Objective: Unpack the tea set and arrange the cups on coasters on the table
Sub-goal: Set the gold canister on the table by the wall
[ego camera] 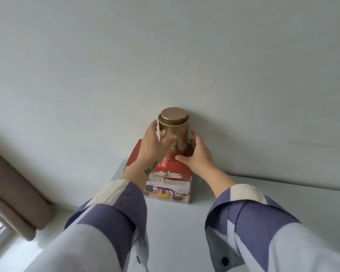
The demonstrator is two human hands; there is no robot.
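Gold tin (173, 132), lid on, upright on a red tea-set box (168, 179) at frame centre, hard against the white wall (165, 55). Box sits on the white bench (263, 197). Left hand (152, 143) at the tin's left side, fingers straight, blurred; contact likely but unclear. Right hand (196, 154) curled round the tin's lower right, thumb at its base. Brown curtain (14, 193) at lower left.

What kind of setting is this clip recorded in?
Probably a room in a home: a plain white wall, a brown curtain by a window at the left, and a white table bearing a tea set box with a gold canister on top.
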